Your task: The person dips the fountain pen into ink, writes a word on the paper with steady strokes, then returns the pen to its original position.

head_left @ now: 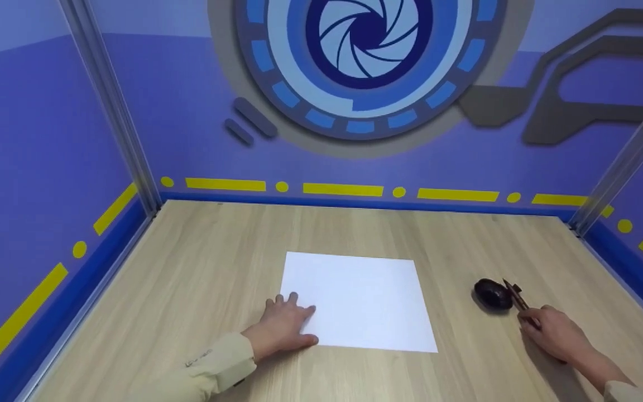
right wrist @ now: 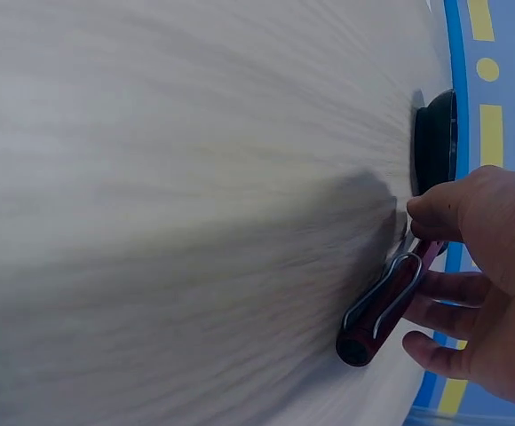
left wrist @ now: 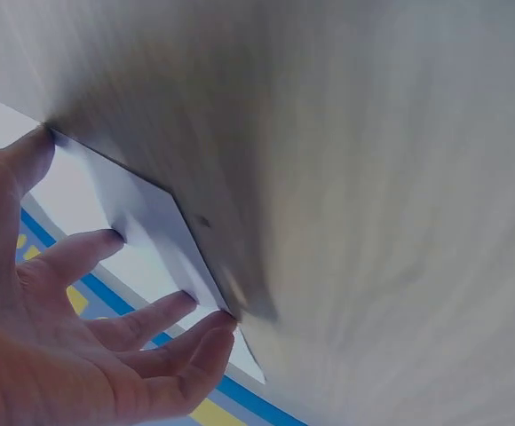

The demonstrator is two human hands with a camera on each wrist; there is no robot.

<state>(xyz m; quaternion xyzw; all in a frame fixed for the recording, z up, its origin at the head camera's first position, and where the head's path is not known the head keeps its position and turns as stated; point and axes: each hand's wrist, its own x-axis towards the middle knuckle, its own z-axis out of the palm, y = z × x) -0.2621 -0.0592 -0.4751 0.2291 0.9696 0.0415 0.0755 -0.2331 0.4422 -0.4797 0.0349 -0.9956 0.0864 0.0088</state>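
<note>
A white sheet of paper [head_left: 360, 304] lies flat on the wooden table. My left hand [head_left: 285, 324] rests on its left edge, fingers spread and fingertips touching the sheet; the left wrist view shows the same hand [left wrist: 142, 328] arched over that edge. On the right, my right hand [head_left: 558, 332] pinches a slim dark red pen [head_left: 518, 300] between thumb and fingers. A bent-wire metal clip [right wrist: 375, 297] shows near the pen's rear end. Just left of the pen sits a small, glossy black oval dish [head_left: 492, 295]; its contents cannot be made out.
The wooden table [head_left: 215, 251] is bounded by blue and purple panels with yellow marks. Metal posts stand at the back left [head_left: 115, 111] and back right [head_left: 628, 156] corners. A small dark piece [head_left: 517, 288] shows beside the pen.
</note>
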